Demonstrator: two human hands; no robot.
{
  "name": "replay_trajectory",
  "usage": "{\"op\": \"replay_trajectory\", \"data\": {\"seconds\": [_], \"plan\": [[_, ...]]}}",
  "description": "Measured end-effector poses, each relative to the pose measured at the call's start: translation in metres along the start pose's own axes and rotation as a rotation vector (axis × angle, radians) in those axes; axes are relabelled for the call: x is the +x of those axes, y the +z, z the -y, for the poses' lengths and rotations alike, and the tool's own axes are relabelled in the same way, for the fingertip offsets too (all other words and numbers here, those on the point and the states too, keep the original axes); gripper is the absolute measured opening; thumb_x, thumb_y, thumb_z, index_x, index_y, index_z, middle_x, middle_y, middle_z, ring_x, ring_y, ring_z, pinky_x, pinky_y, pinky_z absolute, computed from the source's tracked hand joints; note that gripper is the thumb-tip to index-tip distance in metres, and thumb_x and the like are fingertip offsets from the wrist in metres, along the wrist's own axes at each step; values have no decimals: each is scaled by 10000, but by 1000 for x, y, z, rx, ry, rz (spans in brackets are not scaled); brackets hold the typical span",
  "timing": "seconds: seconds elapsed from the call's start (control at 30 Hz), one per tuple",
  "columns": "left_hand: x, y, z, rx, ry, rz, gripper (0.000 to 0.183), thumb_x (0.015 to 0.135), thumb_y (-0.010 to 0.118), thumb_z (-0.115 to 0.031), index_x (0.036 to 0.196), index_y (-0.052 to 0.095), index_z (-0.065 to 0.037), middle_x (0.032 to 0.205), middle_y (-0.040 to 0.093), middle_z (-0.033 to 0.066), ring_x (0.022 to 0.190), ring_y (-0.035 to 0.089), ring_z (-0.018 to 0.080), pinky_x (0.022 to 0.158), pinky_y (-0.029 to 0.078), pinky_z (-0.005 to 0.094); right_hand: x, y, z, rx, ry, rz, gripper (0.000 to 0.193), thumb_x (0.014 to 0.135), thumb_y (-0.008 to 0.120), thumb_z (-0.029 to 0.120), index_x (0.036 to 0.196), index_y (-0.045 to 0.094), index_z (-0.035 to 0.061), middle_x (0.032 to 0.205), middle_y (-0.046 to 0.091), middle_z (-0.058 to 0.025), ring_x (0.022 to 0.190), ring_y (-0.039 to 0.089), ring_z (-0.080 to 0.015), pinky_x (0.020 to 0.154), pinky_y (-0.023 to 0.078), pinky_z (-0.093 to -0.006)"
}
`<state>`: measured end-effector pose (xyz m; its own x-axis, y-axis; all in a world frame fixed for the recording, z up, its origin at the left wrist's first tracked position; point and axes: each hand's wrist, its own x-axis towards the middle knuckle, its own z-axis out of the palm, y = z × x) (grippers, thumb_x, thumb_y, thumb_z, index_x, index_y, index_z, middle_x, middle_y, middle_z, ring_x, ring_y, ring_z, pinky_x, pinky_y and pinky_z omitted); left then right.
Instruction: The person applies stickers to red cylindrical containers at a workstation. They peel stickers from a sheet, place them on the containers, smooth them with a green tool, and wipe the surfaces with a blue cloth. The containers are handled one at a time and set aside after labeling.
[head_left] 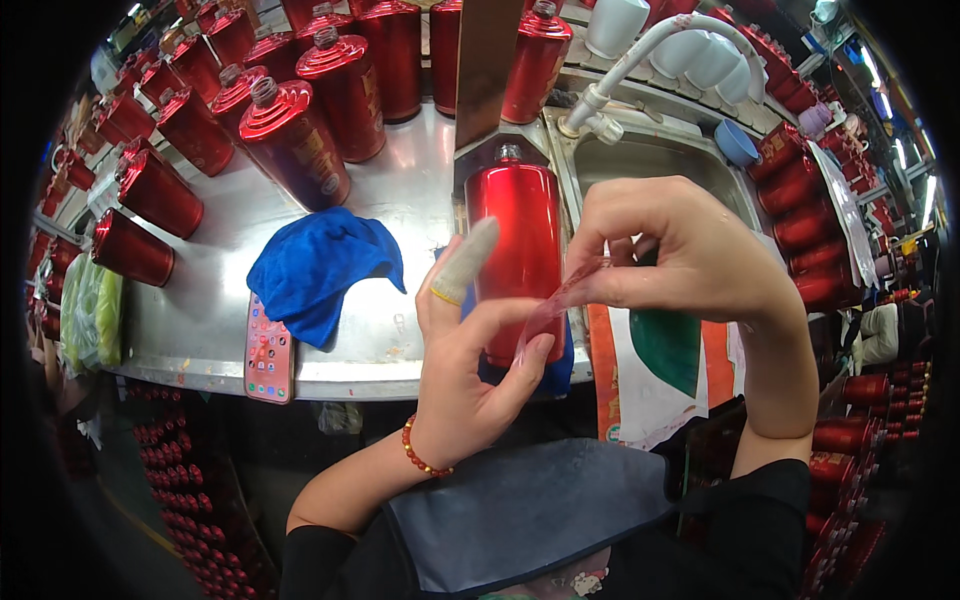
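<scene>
Item: red bottle (527, 255), upright on the steel counter (400, 200) at its front edge, just left of the sink (650, 160); cap off, contents not visible. It stood on a blue pad (556, 375).

Left hand (470, 360): raised before the bottle, fingers half open, thumb and one finger pinching the lower end of a clear film strip (560, 300); a white cot (466, 262) covered one fingertip, a bead bracelet (418, 455) sat at the wrist.

Right hand (680, 250): fingers narrowed, pinching the strip's upper end, right of the bottle.

Further stock: red bottles (300, 140), many, some upright and some tilted, crowded at the counter's back and left; more red ones stacked at far right and below the counter. White cups (700, 55) sat behind the tap (650, 50). A small blue bowl (735, 145) lay at the sink's right rim.

Sundries: blue cloth (320, 265), crumpled, mid-counter; phone (269, 355), pink case, at the front edge, just below the cloth. An orange, white and green sheet (660, 360) hung under the right hand.
</scene>
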<state>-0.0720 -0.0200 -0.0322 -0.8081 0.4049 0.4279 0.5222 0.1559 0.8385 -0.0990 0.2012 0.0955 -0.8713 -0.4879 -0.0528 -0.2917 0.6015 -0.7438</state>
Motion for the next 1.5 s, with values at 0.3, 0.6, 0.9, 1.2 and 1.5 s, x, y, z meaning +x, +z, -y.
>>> {"op": "replay_trajectory", "data": {"seconds": [0.3,0.6,0.9,1.2,1.5], "plan": [[-4,8,1,149,-7,4,226,864,738,-78,1086,740,-119,1586,383,226,1521,221,391,1220,164,501,2,8,-21,78,83,-65,123,861,762,88,914,722,-16,791,698,-30,714,596,-69,650,480,-244],[-1,12,12,144,-89,-60,655,899,710,-117,1495,448,-37,1546,378,228,1453,285,382,1199,217,462,26,25,-54,110,110,-168,152,869,773,115,925,721,-16,778,687,-24,724,594,-63,670,484,-242],[-2,14,33,36,-163,-24,893,898,754,-264,1546,244,79,1460,409,290,1331,405,431,1148,305,481,27,32,-47,37,59,-240,138,874,768,112,919,720,-9,793,691,-24,723,595,-59,645,472,-232],[5,-10,35,276,102,182,1095,747,865,-193,1545,184,121,1371,495,350,1053,594,471,911,509,471,-8,10,-13,89,55,-308,54,890,696,-8,931,700,-41,826,711,-29,735,634,-56,653,482,-210],[2,-5,29,334,18,197,1150,755,882,-265,1558,157,127,1412,475,332,1148,580,445,959,505,453,-33,-86,-251,174,510,-517,221,874,778,170,994,747,-12,841,717,-22,764,631,-83,717,505,-252]]}}
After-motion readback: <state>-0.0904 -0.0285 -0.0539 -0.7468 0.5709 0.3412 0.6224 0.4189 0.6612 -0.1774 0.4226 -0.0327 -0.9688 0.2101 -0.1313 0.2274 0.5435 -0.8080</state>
